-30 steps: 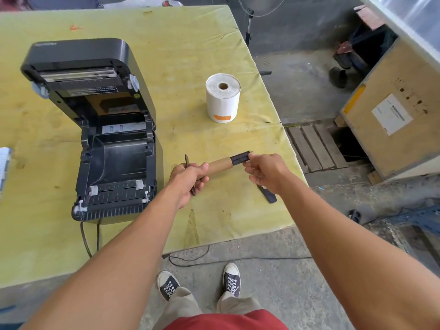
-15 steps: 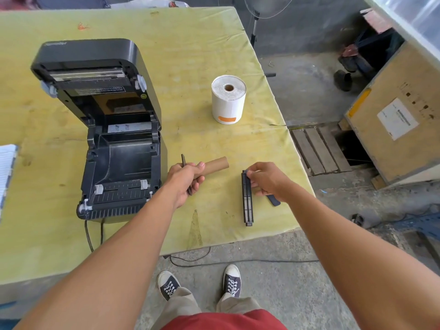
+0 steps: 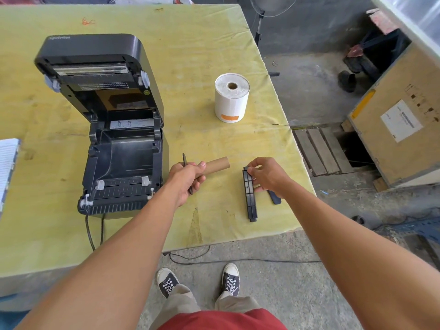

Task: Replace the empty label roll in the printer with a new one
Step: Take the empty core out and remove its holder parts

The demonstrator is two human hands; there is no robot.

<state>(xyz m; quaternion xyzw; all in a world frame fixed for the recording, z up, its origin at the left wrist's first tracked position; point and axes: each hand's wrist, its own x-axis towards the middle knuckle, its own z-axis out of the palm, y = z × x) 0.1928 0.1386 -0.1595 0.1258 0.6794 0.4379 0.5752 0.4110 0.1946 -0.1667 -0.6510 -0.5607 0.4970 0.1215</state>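
The black label printer (image 3: pixel 114 139) stands on the left of the yellow table (image 3: pixel 190 44) with its lid up and its roll bay bare. My left hand (image 3: pixel 188 179) grips the empty brown cardboard core (image 3: pixel 217 164) together with a thin dark flat piece (image 3: pixel 185 160), just right of the printer. My right hand (image 3: pixel 266 175) rests its fingertips on the top end of the black spindle (image 3: pixel 251 198), which lies flat on the table near the front right corner. The new white label roll (image 3: pixel 231 98) stands upright further back, untouched.
A small dark flat part (image 3: pixel 273 197) lies beside the spindle under my right wrist. White paper (image 3: pixel 7 163) sits at the table's left edge. The printer's cable (image 3: pixel 92 234) hangs over the front edge. A wooden crate (image 3: pixel 400 120) and a pallet (image 3: pixel 319 148) stand right of the table.
The spindle was pulled out of the cardboard core by my right hand and laid down on the table. My left hand kept the core and stayed near the printer.
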